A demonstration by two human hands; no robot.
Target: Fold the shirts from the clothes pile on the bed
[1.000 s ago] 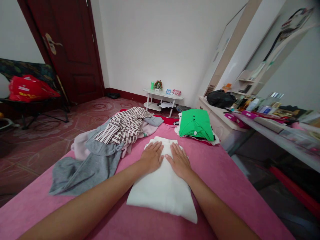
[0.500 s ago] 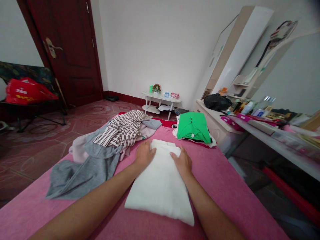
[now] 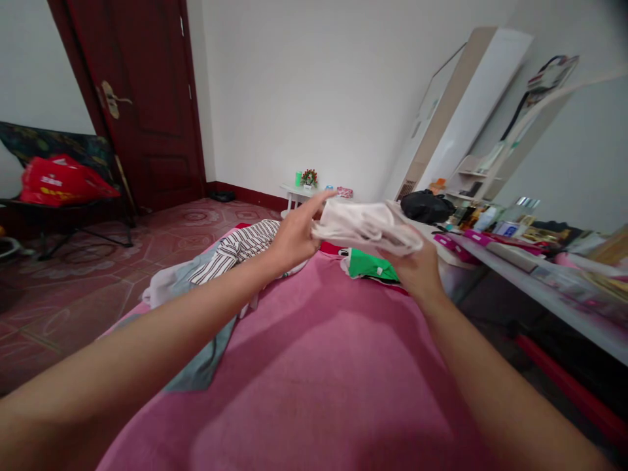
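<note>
Fingers [image 3: 318, 200] of left hand [image 3: 296, 238] and right hand [image 3: 420, 267] clamp folded white cloth [image 3: 363, 221] midair, 12 o'clock over the pink bed [image 3: 314, 366]; I reckon uneven grip could let layers slip open.

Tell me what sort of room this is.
Probably a bedroom: there's a broad, pink-covered, bed-like surface, clothes lying on it, and a cluster of bottles, perhaps toiletries, on the right.
</note>
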